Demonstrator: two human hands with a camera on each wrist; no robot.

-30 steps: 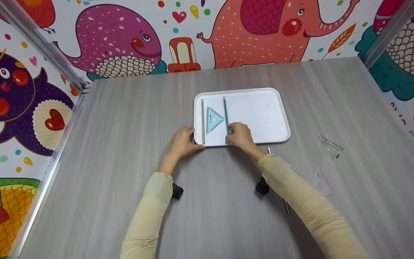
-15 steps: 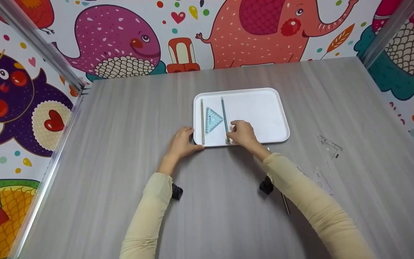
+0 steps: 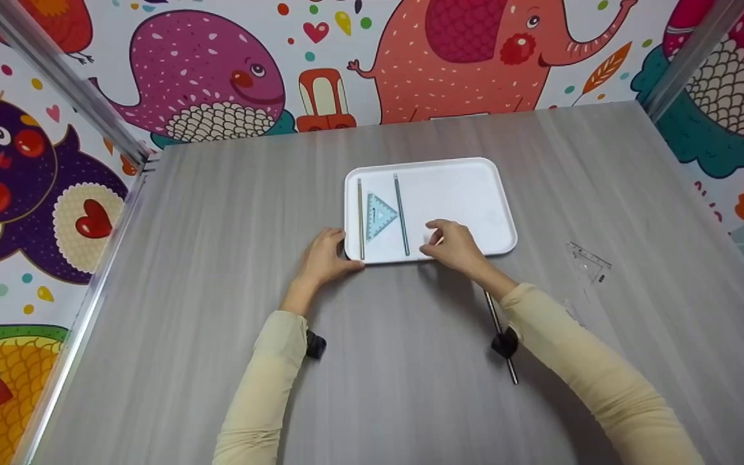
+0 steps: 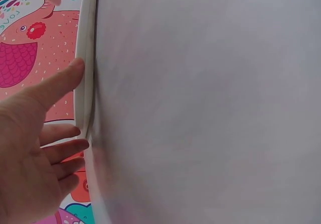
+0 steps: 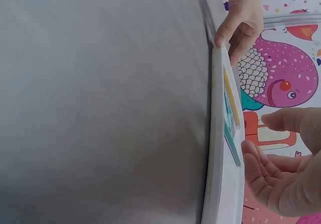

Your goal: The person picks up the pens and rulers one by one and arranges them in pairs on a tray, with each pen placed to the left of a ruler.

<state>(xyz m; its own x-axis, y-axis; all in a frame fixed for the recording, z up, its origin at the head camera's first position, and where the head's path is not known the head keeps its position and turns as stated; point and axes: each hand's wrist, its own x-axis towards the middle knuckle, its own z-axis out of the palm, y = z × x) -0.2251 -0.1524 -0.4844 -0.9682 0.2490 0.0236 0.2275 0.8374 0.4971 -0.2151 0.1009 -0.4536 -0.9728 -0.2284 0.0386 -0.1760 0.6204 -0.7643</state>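
Note:
On the white tray [image 3: 459, 190] lie a yellow pencil [image 3: 361, 219], a light-blue set square [image 3: 381, 218] and a teal pencil [image 3: 402, 219], side by side in its left part. My left hand [image 3: 324, 258] touches the tray's near left corner, thumb along the front rim and relaxed fingers at the left side, as the left wrist view also shows. To the right of the teal pencil, my right hand [image 3: 454, 247] hovers over the tray's near edge. Its thumb and fingers are apart with nothing between them, plain in the right wrist view.
A slim dark rod-like pencil [image 3: 513, 371] lies on the grey table [image 3: 230, 213], partly behind the right wrist camera. A clear set square [image 3: 591, 261] lies right of the tray. Another clear piece [image 3: 572, 312] is mostly hidden by the right sleeve. Patterned walls border the table.
My right hand has let go of the teal pencil and moved right, away from it. The pencil's lower end has shifted slightly left. My left hand stays at the tray corner.

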